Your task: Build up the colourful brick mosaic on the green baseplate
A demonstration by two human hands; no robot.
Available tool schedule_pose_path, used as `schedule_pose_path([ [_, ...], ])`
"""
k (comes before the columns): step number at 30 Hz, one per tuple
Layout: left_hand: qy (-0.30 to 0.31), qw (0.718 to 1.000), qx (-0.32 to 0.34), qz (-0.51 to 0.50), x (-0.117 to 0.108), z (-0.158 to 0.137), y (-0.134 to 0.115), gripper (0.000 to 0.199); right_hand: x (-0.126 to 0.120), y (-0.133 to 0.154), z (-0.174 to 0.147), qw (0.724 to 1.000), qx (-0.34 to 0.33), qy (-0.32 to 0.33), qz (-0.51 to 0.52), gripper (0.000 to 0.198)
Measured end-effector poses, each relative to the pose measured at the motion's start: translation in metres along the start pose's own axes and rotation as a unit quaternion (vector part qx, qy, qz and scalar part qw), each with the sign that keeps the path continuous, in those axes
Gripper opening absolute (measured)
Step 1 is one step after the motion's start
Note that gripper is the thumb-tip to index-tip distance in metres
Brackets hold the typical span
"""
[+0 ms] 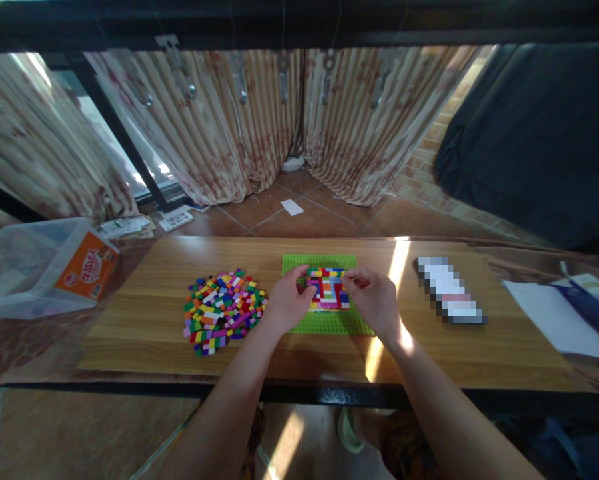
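A green studded baseplate (324, 325) lies on the wooden board, bearing a low build of multicoloured toy bricks (329, 291). My left hand (290, 299) is at the left side of the build, thumb and index finger apart, their tips at its edge. At the build's right side, my right hand (375, 297) has its thumb and fingertips pinched together near the upper right corner. Whether a small brick sits in that pinch is hidden. To the left of the plate spreads a loose pile of small coloured bricks (224, 310).
A clear plastic tub (24, 267) with an orange label stands at the left end. On the right lies a phone-like item (449, 291), blurred by pixels, and beyond it white paper (559, 317). The wooden board (154, 340) has a dark front edge. Curtains (249, 127) hang behind.
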State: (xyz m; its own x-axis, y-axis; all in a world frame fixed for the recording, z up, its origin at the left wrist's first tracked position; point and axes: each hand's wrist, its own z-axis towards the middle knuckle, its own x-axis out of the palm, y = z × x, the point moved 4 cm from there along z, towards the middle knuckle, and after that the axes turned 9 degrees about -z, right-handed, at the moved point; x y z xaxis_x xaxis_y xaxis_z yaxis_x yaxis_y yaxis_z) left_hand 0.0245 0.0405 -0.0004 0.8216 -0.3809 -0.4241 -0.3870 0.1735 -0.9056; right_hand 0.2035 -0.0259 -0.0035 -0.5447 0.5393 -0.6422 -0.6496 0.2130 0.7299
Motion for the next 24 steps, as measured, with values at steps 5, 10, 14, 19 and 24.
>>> schedule_pose_path([
  [5,0.004,1.0,0.002,0.0,0.001,0.0,0.001,0.053,0.001,-0.003,0.001,1.0,-0.008,0.005,0.011,0.018],
  [10,0.003,1.0,0.012,-0.004,0.002,0.0,0.001,0.051,0.0,-0.006,0.003,0.999,0.003,0.014,0.044,0.021],
  [14,0.004,1.0,0.007,-0.007,0.002,0.0,-0.001,0.052,0.0,-0.011,0.006,0.992,0.041,0.004,0.119,0.024],
  [19,0.008,1.0,0.001,-0.002,0.001,-0.001,-0.003,0.052,0.01,-0.016,0.011,0.975,0.109,0.008,0.196,0.034],
  [24,0.005,1.0,0.006,-0.003,0.001,-0.003,-0.004,0.051,0.022,-0.016,0.013,0.97,0.124,0.035,0.207,0.044],
])
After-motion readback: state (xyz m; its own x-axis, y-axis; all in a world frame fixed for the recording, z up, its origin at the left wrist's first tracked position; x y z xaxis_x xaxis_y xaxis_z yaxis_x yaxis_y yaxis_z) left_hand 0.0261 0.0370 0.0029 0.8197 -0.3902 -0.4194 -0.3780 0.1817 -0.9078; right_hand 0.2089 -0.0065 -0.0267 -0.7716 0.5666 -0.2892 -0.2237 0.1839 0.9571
